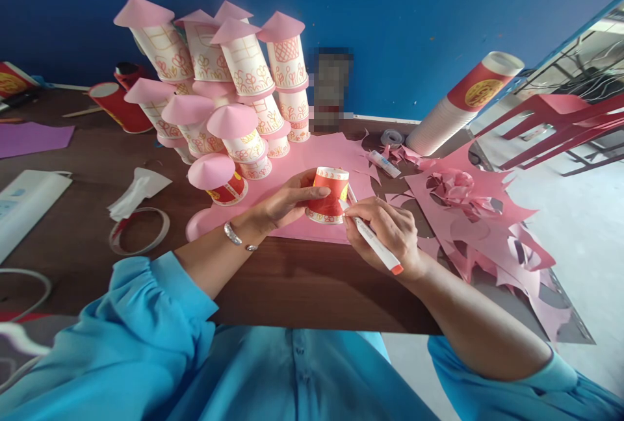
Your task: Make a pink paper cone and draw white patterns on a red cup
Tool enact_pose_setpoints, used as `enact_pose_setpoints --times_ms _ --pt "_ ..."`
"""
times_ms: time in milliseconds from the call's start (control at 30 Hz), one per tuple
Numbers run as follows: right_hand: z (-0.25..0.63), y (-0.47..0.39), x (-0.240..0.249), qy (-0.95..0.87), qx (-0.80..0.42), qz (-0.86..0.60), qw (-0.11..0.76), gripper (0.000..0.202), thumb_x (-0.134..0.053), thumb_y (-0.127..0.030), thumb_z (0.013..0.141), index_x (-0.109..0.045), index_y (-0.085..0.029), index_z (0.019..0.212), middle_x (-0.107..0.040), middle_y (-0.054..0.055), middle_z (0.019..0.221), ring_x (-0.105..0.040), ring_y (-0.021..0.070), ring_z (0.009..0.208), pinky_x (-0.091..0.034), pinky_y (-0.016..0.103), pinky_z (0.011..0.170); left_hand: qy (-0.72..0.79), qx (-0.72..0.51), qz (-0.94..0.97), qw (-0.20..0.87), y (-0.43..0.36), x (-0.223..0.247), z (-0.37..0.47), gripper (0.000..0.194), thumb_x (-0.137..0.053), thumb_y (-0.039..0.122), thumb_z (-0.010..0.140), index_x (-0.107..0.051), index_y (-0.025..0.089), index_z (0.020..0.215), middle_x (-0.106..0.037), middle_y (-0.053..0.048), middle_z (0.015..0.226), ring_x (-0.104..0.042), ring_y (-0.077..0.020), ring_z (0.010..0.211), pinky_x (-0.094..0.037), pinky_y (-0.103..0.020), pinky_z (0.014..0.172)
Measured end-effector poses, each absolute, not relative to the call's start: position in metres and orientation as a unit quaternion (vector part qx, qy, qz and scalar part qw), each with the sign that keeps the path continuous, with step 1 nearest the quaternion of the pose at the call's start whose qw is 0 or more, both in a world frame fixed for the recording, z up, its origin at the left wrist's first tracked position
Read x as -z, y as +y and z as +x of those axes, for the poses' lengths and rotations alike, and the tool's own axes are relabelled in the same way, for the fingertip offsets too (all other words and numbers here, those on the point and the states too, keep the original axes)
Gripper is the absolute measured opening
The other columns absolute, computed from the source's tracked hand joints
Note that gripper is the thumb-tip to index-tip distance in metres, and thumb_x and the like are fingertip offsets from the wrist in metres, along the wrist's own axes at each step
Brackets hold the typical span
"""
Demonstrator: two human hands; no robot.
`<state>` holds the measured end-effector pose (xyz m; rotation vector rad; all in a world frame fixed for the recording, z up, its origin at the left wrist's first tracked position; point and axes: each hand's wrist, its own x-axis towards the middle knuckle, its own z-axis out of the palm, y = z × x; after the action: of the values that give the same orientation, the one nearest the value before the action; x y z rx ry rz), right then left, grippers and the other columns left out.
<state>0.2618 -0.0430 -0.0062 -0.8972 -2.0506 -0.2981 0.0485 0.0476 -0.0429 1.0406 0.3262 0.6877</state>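
A red paper cup with white bands of drawn patterns at both ends is held in my left hand, thumb on its front and fingers behind. My right hand grips a white marker with an orange end, its tip side at the cup's lower right edge. Behind the cup lies pink paper. To the left stand several stacked paper cups with pink cone roofs and drawn flowers. A red cup with a pink cone stands nearest my left hand.
A tall stack of cups leans at the right, beside pink paper scraps and a glue tube. A tape roll and crumpled tissue lie left. Red stools stand beyond the table's right edge.
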Motion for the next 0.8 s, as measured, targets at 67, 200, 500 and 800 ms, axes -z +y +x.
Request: enact_pose_setpoints --times_ms 67,200,500,800 --pt "0.2613 -0.0425 0.0069 -0.818 0.119 -0.359 0.432 0.017 -0.066 -0.009 0.103 -0.064 -0.025 0.106 -0.081 -0.001 0.084 -0.078 0.0144 0.068 -0.056 0.024 0.059 0.146 -0.318 0.485 0.801 0.0478 0.0434 0.0486 0.051 -0.087 0.039 0.098 -0.078 0.022 0.144 -0.084 -0.013 0.129 -0.081 -0.0289 0.115 -0.064 -0.043 0.104" --pt "0.2611 -0.0422 0.0081 -0.818 0.121 -0.358 0.434 0.017 -0.068 -0.008 0.103 -0.064 -0.024 0.106 -0.081 -0.001 0.083 -0.077 0.0145 0.068 -0.055 0.024 0.059 0.149 -0.318 0.478 0.805 0.0481 0.0445 0.0489 0.049 -0.088 0.037 0.097 -0.078 0.020 0.141 -0.084 -0.015 0.129 -0.081 -0.0292 0.115 -0.064 -0.041 0.102" --pt "0.2591 -0.0438 0.0097 -0.823 0.117 -0.352 0.430 0.016 -0.067 -0.009 0.102 -0.063 -0.024 0.106 -0.079 -0.002 0.081 -0.076 0.0146 0.066 -0.055 0.024 0.060 0.140 -0.318 0.482 0.804 0.0477 0.0410 0.0500 0.051 -0.088 0.035 0.097 -0.078 0.019 0.144 -0.084 -0.016 0.130 -0.081 -0.0295 0.117 -0.063 -0.041 0.104" --pt "0.2553 -0.0458 0.0112 -0.827 0.106 -0.348 0.429 0.016 -0.064 -0.009 0.105 -0.060 -0.024 0.104 -0.079 -0.002 0.080 -0.075 0.0131 0.064 -0.057 0.024 0.061 0.144 -0.317 0.498 0.794 0.0495 0.0452 0.0483 0.052 -0.085 0.038 0.099 -0.076 0.021 0.147 -0.083 -0.015 0.132 -0.081 -0.0293 0.117 -0.063 -0.040 0.104"
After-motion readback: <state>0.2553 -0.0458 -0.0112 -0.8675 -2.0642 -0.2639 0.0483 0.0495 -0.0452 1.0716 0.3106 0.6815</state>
